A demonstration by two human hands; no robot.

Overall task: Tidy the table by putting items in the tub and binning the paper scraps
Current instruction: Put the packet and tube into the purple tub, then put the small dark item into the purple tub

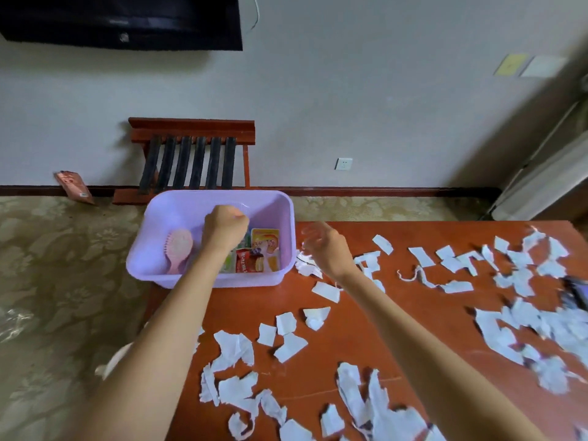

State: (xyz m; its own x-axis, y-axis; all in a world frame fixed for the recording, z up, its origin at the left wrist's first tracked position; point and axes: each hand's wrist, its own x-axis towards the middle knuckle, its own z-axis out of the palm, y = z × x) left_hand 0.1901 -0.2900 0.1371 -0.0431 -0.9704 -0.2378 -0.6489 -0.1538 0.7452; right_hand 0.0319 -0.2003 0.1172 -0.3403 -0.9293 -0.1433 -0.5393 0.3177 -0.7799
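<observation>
Hidden or unclear: the left hand point(226, 226) is clenched in a fist inside the tub point(137, 259), knuckles turned away. I cannot tell if it grips anything. The forearm covers part of the tub's contents. The right hand point(321, 246) is blurred, with fingers loosely curled and released. It hangs above the surface point(350, 329) just beside the tub's right wall, with nothing seen in it. A dark object point(576, 291) at the right edge is cut off and too smeared to identify. A television point(127, 23) on the wall is cut off at the top.

Writing: the snack packets point(259, 253) in the tub carry printed pictures and lettering, none legible. A packet point(74, 186) on the floor against the wall is also unreadable.

Location: the lilac tub stands at the far left corner of the surface, and its left end appears to pass the edge. A pink hairbrush point(179, 249) lies inside, left of the fist. White paper scraps point(235, 345) are strewn across the surface, near and right. A wooden rack point(194, 160) stands behind the tub, against the wall.
</observation>
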